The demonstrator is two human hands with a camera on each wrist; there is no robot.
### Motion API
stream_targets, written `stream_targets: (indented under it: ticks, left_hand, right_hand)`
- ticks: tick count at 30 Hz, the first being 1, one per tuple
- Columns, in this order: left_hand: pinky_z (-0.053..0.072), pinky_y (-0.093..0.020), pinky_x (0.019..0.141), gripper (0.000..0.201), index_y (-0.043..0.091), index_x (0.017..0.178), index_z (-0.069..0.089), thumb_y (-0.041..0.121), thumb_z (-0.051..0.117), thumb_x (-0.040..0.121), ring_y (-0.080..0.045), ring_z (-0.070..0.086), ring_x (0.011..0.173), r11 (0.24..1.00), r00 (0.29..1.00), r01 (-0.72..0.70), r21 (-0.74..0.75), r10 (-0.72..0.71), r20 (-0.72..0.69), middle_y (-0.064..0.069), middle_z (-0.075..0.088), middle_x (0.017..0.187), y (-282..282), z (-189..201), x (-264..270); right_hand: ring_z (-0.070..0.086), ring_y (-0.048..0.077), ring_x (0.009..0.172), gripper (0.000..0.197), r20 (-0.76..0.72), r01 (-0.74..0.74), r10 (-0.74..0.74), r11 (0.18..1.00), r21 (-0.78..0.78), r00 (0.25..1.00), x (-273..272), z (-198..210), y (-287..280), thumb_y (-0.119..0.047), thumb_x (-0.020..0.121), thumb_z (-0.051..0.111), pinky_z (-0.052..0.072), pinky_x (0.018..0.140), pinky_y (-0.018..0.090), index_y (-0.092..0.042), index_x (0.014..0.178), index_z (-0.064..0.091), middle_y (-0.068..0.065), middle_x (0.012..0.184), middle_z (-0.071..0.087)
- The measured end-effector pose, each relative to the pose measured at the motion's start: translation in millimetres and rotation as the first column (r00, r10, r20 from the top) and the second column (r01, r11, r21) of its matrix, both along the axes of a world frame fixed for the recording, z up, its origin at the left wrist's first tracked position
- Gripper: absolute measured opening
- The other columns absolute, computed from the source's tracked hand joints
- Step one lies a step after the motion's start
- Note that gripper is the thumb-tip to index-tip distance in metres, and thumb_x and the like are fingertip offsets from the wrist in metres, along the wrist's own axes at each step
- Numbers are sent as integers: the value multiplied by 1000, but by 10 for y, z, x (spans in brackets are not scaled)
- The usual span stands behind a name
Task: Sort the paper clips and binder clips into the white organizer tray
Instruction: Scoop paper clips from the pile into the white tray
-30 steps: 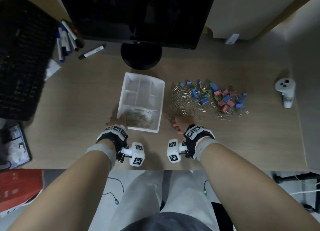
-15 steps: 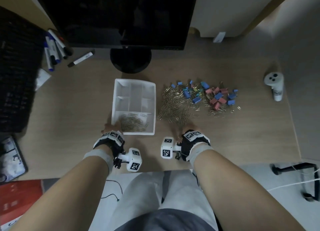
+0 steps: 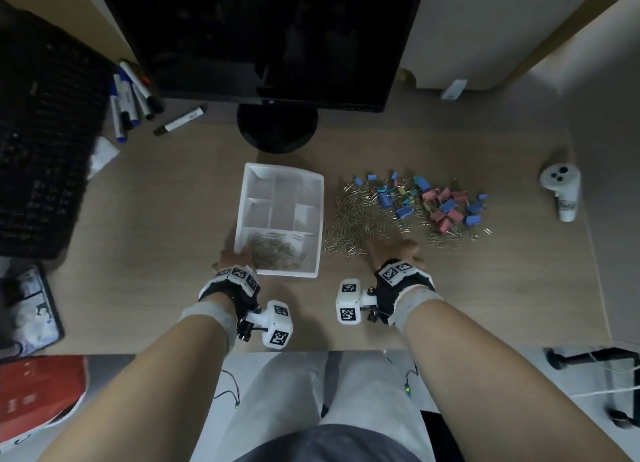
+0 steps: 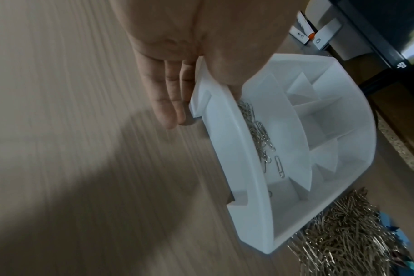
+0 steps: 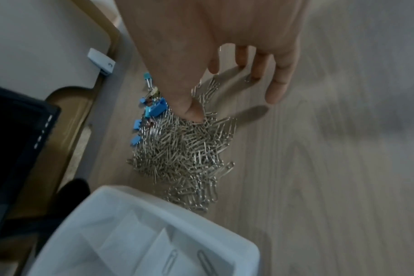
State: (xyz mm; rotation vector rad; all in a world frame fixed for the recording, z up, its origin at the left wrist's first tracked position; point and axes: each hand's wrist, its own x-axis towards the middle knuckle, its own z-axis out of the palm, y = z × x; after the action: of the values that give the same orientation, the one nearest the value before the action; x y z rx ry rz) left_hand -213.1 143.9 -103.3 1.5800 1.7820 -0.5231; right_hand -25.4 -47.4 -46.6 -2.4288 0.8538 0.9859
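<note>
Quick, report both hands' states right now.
Left hand: open, thumb over the white tray rim.
Right hand: open, thumb touching the paper clip pile.

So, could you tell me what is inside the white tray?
Only paper clips, heaped in the near long compartment of the tray; the far compartments look empty. The left hand covers its near-left corner.

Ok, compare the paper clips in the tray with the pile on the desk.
The tray clips are a small batch; the desk pile is far larger. The tray clips sit alone in the white tray's near compartment; the desk pile lies loose, mixed with binder clips. Both are metal paper clips.
</note>
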Motion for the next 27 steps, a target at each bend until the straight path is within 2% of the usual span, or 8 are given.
stream_targets:
  ticks: [4,7,10,13,16,19,24,27]
  left_hand:
    - [48,-52,96,65,-2,125,53,54,51,91,-43,58,111,998,991,-51,-44,57,124,-27,58,123,79,8,-43]
    - [51,-51,93,70,-2,116,59,62,51,88,-40,62,106,998,989,-36,-49,43,140,-24,64,115,194,39,-93]
    - [48,-50,96,68,5,129,52,60,49,90,-41,59,111,998,988,-52,-20,54,143,-23,60,122,224,66,-107]
    - [51,-53,89,68,27,138,41,67,45,84,-42,63,99,998,985,-57,-24,60,160,-18,63,115,211,32,-141]
    - [49,-53,93,72,12,134,47,63,51,84,-43,60,107,998,991,-37,-59,44,130,-23,60,121,275,-28,-153]
    - [47,-47,96,64,10,139,38,31,66,86,-38,59,109,993,990,96,-74,-88,109,-20,60,122,280,114,-110]
    - [54,-51,81,51,32,138,34,44,49,91,-41,63,88,996,981,89,2,-88,174,-21,62,107,169,216,-134]
    - [47,-45,91,54,24,142,34,45,48,94,-40,57,105,992,984,118,-42,-112,135,-20,52,123,118,298,-104]
  right_hand:
    - [41,42,118,110,66,-216,213,975,53,975,-134,-116,289,-59,54,84,45,98,55,-27,141,26,12,133,27]
    - [38,43,124,114,126,-328,322,944,31,938,-155,-223,485,-57,55,88,44,98,53,-25,144,23,14,141,25]
    - [29,44,131,117,152,-424,426,904,-46,892,-166,-288,536,-59,57,88,39,103,57,-21,146,22,17,146,22]
    - [30,45,133,94,204,-423,413,906,6,888,-182,-380,531,-47,70,86,40,103,56,-20,142,33,19,148,24]
    - [47,40,123,54,266,-404,379,914,46,887,-123,-469,482,-24,81,80,45,99,45,-21,128,53,16,139,39]
    - [62,30,100,30,332,-451,405,889,73,852,-53,-524,375,-8,82,70,51,87,32,-23,109,69,14,117,61]
    - [70,24,92,14,312,-459,402,878,134,861,45,-372,202,-18,83,77,50,76,24,-22,97,78,4,96,76]
    - [70,22,91,18,236,-440,399,884,160,886,77,-256,115,-20,83,75,49,72,23,-23,100,78,2,96,76]
